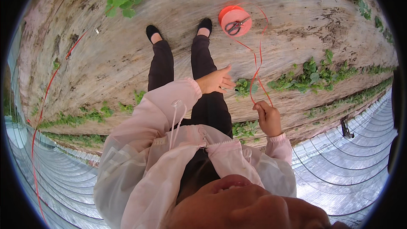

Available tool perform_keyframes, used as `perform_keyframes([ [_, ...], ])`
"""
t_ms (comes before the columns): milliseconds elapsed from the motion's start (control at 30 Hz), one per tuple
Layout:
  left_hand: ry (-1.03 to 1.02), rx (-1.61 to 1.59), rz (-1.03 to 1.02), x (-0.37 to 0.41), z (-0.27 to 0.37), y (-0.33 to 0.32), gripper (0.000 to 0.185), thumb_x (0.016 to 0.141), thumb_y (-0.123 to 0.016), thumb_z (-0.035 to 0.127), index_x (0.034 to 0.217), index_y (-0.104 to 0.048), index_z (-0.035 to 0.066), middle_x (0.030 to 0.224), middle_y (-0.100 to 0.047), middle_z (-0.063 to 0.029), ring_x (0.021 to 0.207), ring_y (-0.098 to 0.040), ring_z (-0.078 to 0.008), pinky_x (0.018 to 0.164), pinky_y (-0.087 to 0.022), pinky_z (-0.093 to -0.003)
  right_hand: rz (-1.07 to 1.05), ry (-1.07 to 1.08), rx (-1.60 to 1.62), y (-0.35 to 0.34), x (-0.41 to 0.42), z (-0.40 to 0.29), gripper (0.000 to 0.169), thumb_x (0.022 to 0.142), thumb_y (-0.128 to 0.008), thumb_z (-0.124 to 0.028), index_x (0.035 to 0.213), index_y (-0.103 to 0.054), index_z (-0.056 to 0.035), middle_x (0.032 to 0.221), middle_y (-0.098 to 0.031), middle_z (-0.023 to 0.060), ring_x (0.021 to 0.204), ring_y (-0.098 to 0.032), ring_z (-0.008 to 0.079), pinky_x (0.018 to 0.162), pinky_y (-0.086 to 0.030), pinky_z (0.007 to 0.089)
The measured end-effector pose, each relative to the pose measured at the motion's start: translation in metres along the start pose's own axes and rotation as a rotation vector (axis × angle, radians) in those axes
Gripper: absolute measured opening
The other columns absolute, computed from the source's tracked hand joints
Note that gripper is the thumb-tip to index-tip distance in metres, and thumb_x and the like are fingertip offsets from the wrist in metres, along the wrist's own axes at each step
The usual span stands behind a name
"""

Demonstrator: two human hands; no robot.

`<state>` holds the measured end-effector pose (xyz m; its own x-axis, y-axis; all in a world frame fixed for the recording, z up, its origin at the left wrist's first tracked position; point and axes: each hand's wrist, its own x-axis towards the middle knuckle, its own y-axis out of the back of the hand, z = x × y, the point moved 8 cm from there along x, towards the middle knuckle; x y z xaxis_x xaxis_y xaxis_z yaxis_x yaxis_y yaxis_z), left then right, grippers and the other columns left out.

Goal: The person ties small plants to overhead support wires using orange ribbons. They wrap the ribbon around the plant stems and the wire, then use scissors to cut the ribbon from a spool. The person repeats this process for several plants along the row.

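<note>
My left hand [217,80] reaches across in front of my dark trousers, fingers apart and holding nothing. My right hand [269,118] is closed on a thin red plastic twine [261,52], pinched between thumb and fingers. The twine runs in a loose, crossing loop to a red twine spool [225,14] on the ground, beyond and to the right of my feet. Scissors with dark handles [233,28] lie on top of the spool. A translucent pink jacket covers both my arms.
Film-like sheeting [105,51] with dirt covers the ground. Leafy vine seedlings [122,1] stand nearby, with rows of green plants [313,76] behind. Another red twine [47,86] stretches along the left. Curved greenhouse ribs show at both sides; another person [346,128] is far off right.
</note>
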<state>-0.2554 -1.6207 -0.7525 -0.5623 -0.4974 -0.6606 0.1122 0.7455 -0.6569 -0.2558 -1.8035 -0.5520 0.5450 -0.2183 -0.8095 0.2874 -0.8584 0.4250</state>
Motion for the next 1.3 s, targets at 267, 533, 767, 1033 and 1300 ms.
perform_keyframes([
  [267,-0.506,-0.803,-0.429,-0.119,0.066,0.018,0.036,0.107,-0.047,0.037,0.107,-0.054,0.001,0.069,-0.043,-0.0003,0.057,-0.041,-0.0126,0.061,-0.039,-0.0277,-0.242,-0.009,0.006,-0.066,-0.015,0.032,0.016,0.098,-0.061,-0.016,0.085,-0.067,-0.0091,0.074,-0.068,0.0116,0.066,-0.067,0.0351,0.059,-0.050,0.0412],
  [533,-1.097,-1.276,0.558,-0.291,-0.029,0.382,0.022,0.108,-0.036,0.021,0.093,-0.050,0.012,0.060,-0.033,0.0014,0.046,-0.027,-0.0109,0.040,-0.023,-0.0285,0.321,0.092,-0.253,0.035,0.093,0.033,0.018,0.097,-0.059,-0.018,0.085,-0.070,-0.0092,0.069,-0.067,0.0122,0.056,-0.064,0.0283,0.053,-0.046,0.0391],
  [767,-1.261,-0.567,1.269,-0.310,0.044,0.396,0.027,0.110,-0.038,0.025,0.092,-0.051,0.010,0.066,-0.041,0.0031,0.051,-0.032,-0.0086,0.044,-0.025,-0.0272,0.328,0.593,-0.953,-0.129,0.272,-0.067,0.028,0.096,-0.062,-0.028,0.118,-0.068,-0.0113,0.114,-0.072,0.0166,0.105,-0.067,0.0366,0.090,-0.052,0.0468],
  [1033,-1.142,0.765,1.127,-0.163,0.165,0.362,0.017,0.104,-0.043,0.017,0.114,-0.052,0.007,0.086,-0.068,-0.0217,0.078,-0.065,-0.0455,0.066,-0.045,-0.0571,-0.509,0.144,0.672,-0.418,0.420,-0.211,0.043,0.110,-0.042,-0.030,0.134,-0.057,0.0021,0.127,-0.068,0.0157,0.107,-0.065,0.0183,0.087,-0.051,0.0327],
  [1300,-1.028,1.128,0.954,-0.126,0.207,0.465,0.022,0.100,-0.052,0.022,0.091,-0.060,0.004,0.075,-0.068,-0.0174,0.074,-0.066,-0.0411,0.068,-0.048,-0.0538,-0.532,0.199,1.127,-0.472,0.551,-0.214,0.031,0.109,-0.045,-0.018,0.125,-0.058,0.0047,0.079,-0.053,0.0014,0.059,-0.042,0.0084,0.054,-0.038,0.0237],
])
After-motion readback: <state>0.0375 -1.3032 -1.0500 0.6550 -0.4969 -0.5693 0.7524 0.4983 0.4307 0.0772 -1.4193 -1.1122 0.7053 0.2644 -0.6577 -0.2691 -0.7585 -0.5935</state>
